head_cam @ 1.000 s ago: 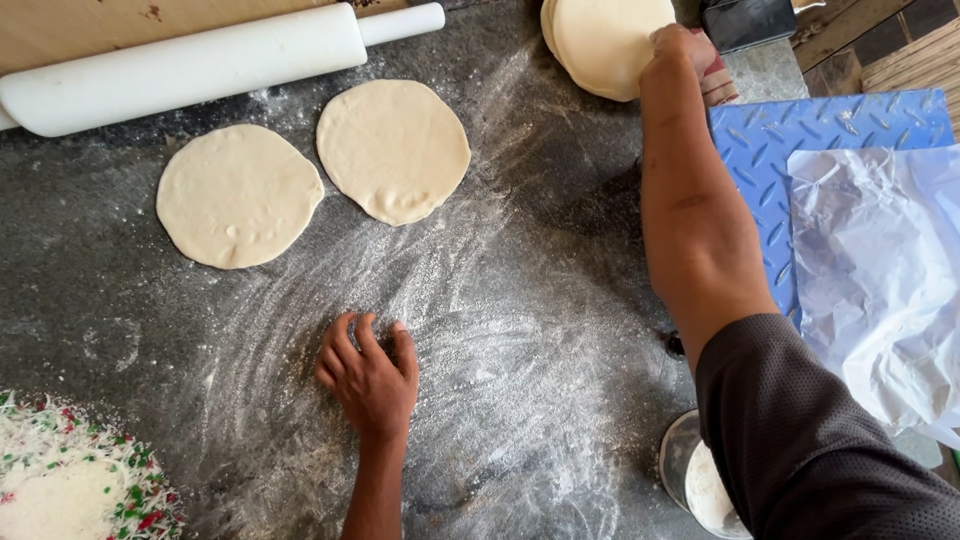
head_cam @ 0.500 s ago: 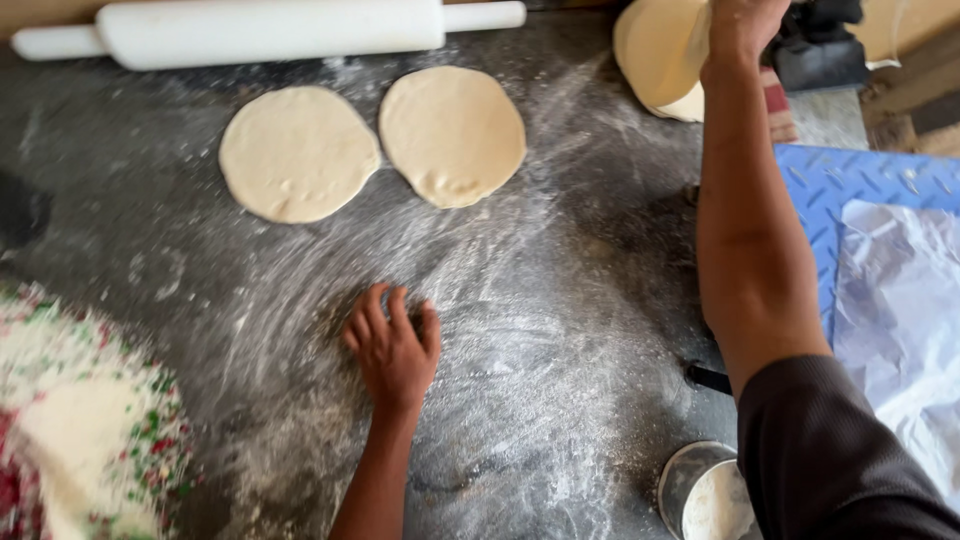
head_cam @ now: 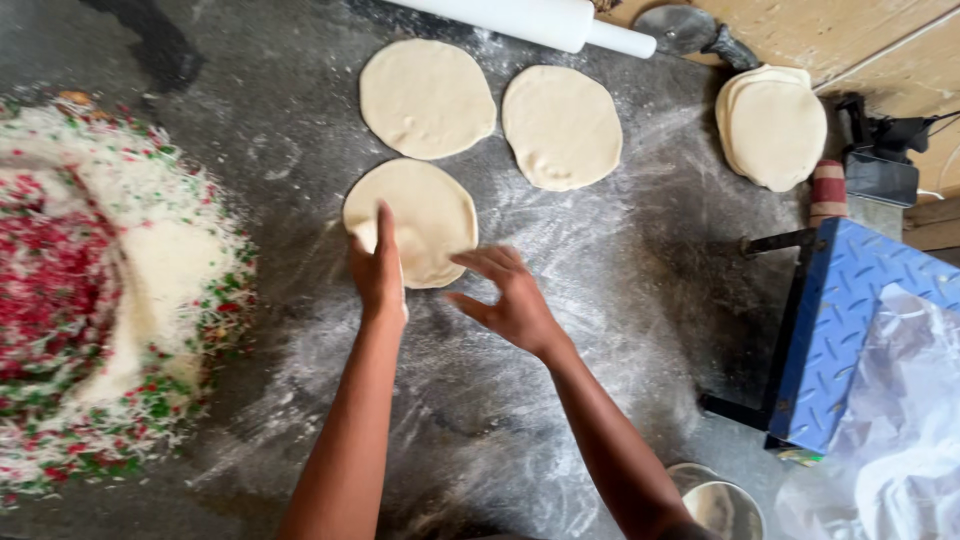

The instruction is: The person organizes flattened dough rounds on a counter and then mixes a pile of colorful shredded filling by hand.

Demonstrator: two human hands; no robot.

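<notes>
Laying a flat dough round point(head_cam: 415, 215) on the floured worktop point(head_cam: 620, 290).

Left hand point(head_cam: 378, 265) flat on its near edge, fingers straight, pressing not gripping; right hand point(head_cam: 510, 300) spread open just beside, perhaps touching the rim (hard to see). Placed below two more rounds point(head_cam: 490, 110), probably to keep them apart.

Dark floured worktop point(head_cam: 250, 150), three flat dough rounds point(head_cam: 428, 98) far centre, stacked rounds point(head_cam: 772, 125) far right, white rolling pin point(head_cam: 520, 18) beyond, grated cheese heap point(head_cam: 100, 290) left, blue press point(head_cam: 850, 330) right
</notes>
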